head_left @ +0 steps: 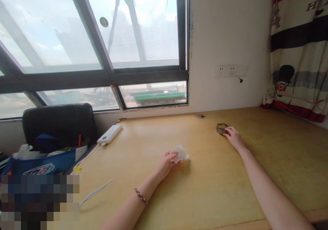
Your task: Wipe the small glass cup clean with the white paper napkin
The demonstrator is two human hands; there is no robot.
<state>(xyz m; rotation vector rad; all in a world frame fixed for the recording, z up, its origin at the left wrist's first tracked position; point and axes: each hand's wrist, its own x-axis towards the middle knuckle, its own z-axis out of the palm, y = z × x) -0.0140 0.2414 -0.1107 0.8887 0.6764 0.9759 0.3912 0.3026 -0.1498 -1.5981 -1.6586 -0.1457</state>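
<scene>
My left hand [167,163] is closed on a crumpled white tissue [180,154], held above the middle of the wooden table with the thumb on top. Farther to the right, the fingers of my right hand [234,137] pinch the near right edge of a small, dark bronze-coloured openwork ring-shaped object [220,129]. It is at the tabletop near the back; its exact kind is not clear, and my fingertips partly cover it. A braided bracelet [141,196] circles my left wrist.
A white power bank [110,134] with a white cable lies at the table's [205,192] left edge. More white cable [97,190] rests nearer me. Left of the table are a black chair [60,120] and a blue bag [43,165]. Wall sockets [226,71] and a curtain [298,59] are behind.
</scene>
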